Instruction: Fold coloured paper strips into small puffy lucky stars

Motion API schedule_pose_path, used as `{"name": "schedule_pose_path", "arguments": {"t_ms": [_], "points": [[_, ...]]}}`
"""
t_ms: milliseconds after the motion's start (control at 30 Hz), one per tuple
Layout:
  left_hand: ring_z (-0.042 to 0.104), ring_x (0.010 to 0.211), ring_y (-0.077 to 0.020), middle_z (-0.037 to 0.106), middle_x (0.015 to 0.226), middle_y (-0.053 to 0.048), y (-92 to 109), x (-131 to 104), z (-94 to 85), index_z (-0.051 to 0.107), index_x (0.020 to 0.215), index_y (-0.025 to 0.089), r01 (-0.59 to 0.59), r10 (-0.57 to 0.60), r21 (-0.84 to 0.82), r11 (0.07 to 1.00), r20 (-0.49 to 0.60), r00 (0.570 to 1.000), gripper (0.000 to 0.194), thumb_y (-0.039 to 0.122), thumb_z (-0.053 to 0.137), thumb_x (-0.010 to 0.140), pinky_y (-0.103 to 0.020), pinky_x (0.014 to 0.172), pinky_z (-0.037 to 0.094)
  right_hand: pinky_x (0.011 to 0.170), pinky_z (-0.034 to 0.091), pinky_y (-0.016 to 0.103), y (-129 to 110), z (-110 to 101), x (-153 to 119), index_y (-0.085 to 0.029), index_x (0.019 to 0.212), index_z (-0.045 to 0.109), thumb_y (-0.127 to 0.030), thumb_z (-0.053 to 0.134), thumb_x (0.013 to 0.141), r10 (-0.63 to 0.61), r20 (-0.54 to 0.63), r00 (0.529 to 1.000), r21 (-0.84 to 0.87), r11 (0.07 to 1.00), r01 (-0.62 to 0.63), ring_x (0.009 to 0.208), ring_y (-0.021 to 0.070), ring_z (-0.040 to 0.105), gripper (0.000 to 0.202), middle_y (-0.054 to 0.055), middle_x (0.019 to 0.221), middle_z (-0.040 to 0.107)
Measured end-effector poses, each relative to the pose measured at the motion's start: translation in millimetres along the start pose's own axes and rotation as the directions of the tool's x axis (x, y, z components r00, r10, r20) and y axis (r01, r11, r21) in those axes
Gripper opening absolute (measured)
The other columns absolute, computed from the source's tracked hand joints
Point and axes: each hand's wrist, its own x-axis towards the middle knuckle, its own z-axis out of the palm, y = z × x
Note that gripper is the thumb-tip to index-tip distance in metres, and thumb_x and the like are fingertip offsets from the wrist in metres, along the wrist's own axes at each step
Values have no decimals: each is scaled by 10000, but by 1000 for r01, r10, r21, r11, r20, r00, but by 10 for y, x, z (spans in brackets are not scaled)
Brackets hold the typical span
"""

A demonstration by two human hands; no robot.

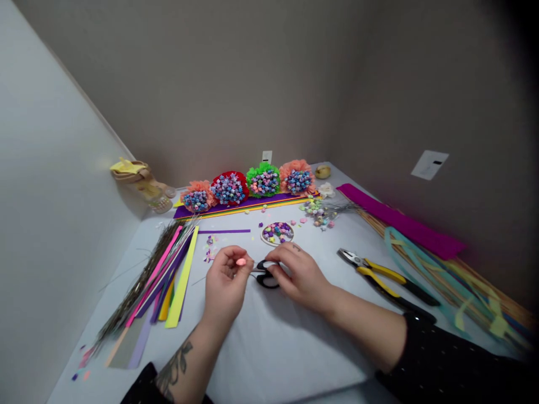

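Observation:
Over the middle of the table, my left hand (223, 283) pinches a small pink piece (241, 262) between thumb and fingertips; its exact form is too small to tell. A thin wire-like line shows just left of that hand. My right hand (301, 278) grips the black handles of a pair of scissors (268, 280), whose blades point left toward my left fingertips. Just beyond the hands lies a shallow oval dish (277, 242) holding small purple, pink and cream paper stars. Several purple scraps (209, 255) are scattered behind my left hand.
Coloured paper strips (182, 280) and a wire bundle (145, 269) lie left. Yellow-black pliers (379, 275) rest right, near thin sticks and a magenta paper roll (400, 219). Several star-filled paper flowers (263, 180) line the back. A jar-like container (158, 196) stands back left. Walls enclose the table.

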Motion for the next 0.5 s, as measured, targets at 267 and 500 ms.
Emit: {"name": "schedule_pose_path", "arguments": {"t_ms": [267,500], "points": [[632,673,-97,576,679,45,41,-2,10,554,941,171,-3,8,-136,991,32,999,262,232,701,733,-223,708,523,626,400,262,-18,-46,15,-186,760,589,-85,501,824,34,-16,999,-37,999,-35,652,150,516,149,19,668,562],[634,651,-105,632,666,12,39,-10,-11,553,899,160,23,-16,-116,993,61,998,239,238,704,731,-217,673,523,610,391,256,-13,-36,14,-184,724,597,-95,513,816,130,25,991,33,991,-131,634,138,524,153,14,664,587]]}}
